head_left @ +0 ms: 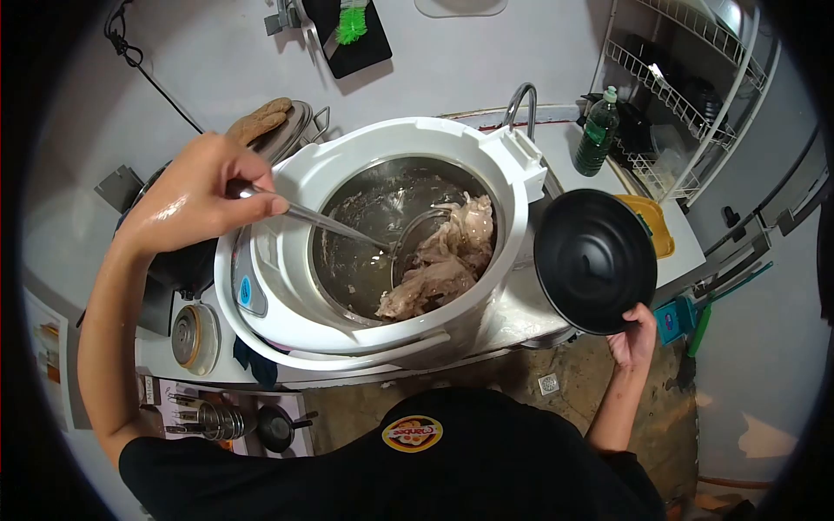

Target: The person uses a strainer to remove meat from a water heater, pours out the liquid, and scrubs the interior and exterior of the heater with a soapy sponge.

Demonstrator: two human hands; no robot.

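Note:
My left hand (195, 191) is closed around the handle of a metal ladle (334, 227), which slants down into a large white rice cooker (295, 326). Inside the cooker's metal inner pot (326, 187) there is cloudy liquid. Chunks of pale cooked meat (447, 260) lie in and against the ladle's round head, towards the right side of the pot. On the right, my right hand (634, 337) grips the lower rim of a black bowl (595, 260). The bowl is tilted beside the cooker, and its inside shows no food.
A green bottle (597, 135) stands behind the bowl, near a wire dish rack (673, 95) and a curved faucet (523, 104). A yellow item (651, 221) sits partly behind the bowl. A glass lid (195, 339) lies left on the counter (326, 375). Pans hang lower left.

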